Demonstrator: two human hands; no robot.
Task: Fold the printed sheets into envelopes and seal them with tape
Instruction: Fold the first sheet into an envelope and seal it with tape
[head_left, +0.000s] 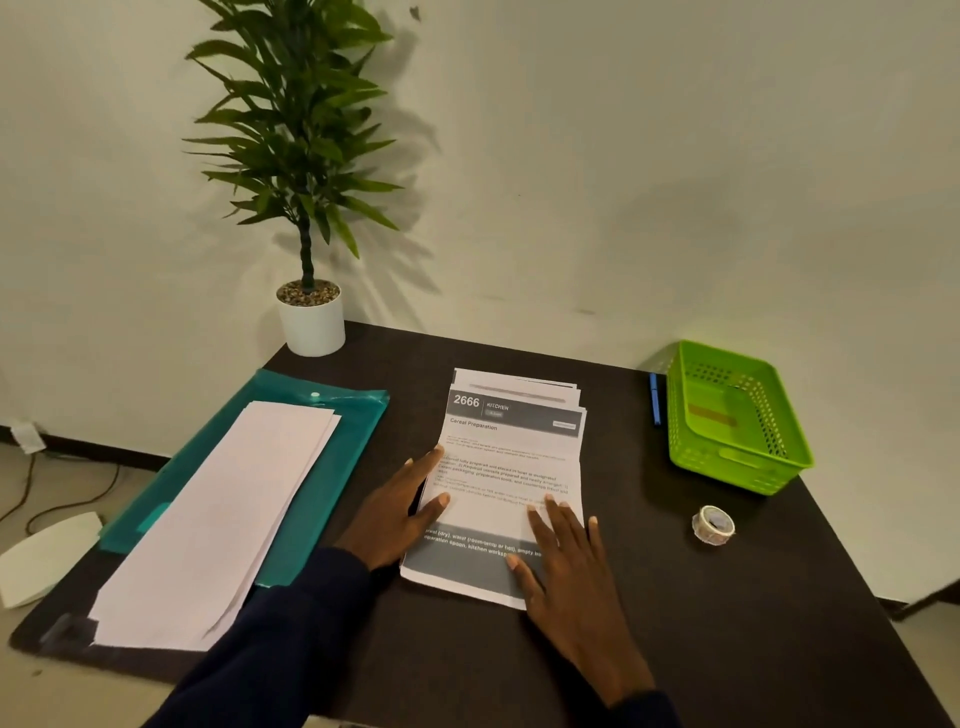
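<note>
A stack of printed sheets (511, 457) with a dark header reading "2666 KITCHEN" lies in the middle of the dark table. My left hand (402, 506) rests flat on the stack's left edge, fingers spread. On the lower right part of the top sheet my right hand (569, 564) lies flat, fingers apart. Neither hand grips anything. A small roll of tape (714, 525) stands on the table to the right of the stack. Long white envelopes (218, 525) lie piled at the left on a teal plastic folder (332, 467).
A green plastic basket (737, 452) sits at the back right, with a blue pen (655, 399) beside it. A potted plant (310, 322) stands at the table's back left corner against the wall. Cables run on the floor at the left.
</note>
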